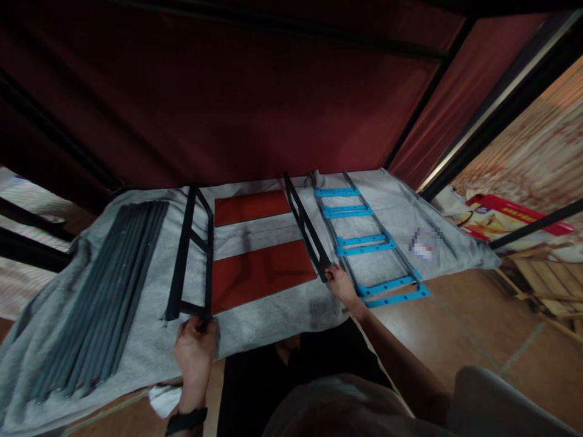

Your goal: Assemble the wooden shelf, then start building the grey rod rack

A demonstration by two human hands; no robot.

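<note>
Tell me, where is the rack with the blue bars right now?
In the head view the rack with blue bars lies flat on the grey blanket, right of centre, just beyond the right hand and beside the black frame it holds.

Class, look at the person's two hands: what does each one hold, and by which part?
The left hand grips the near end of the left black frame; the right hand grips the near end of the right black frame.

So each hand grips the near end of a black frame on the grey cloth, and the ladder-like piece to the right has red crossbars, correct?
Not quite. The head view shows the ladder-like piece has blue crossbars, not red. The rest holds: the left hand and right hand each grip the near end of a black frame on the grey cloth.
</note>
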